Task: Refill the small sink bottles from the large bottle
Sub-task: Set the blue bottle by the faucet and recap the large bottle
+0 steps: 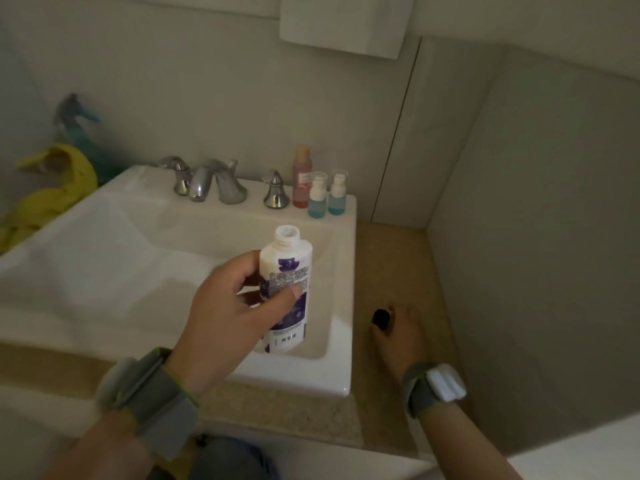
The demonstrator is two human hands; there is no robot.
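My left hand [230,306] grips the large white bottle [289,268] with a purple label, upright over the right side of the sink basin, its neck uncapped. My right hand [398,336] rests on the beige counter right of the sink and holds a dark cap [381,318] in its fingers. On the sink's back right corner stand two small clear bottles with blue liquid [317,199] [337,195], each with a white cap, and a taller pink bottle [302,178] behind them.
The white sink [343,375] has a chrome faucet [214,183] and handles at the back. A yellow cloth [55,192] and a blue spray bottle [78,126] lie at the left. Walls close in behind and at the right. A white dispenser [343,24] hangs above.
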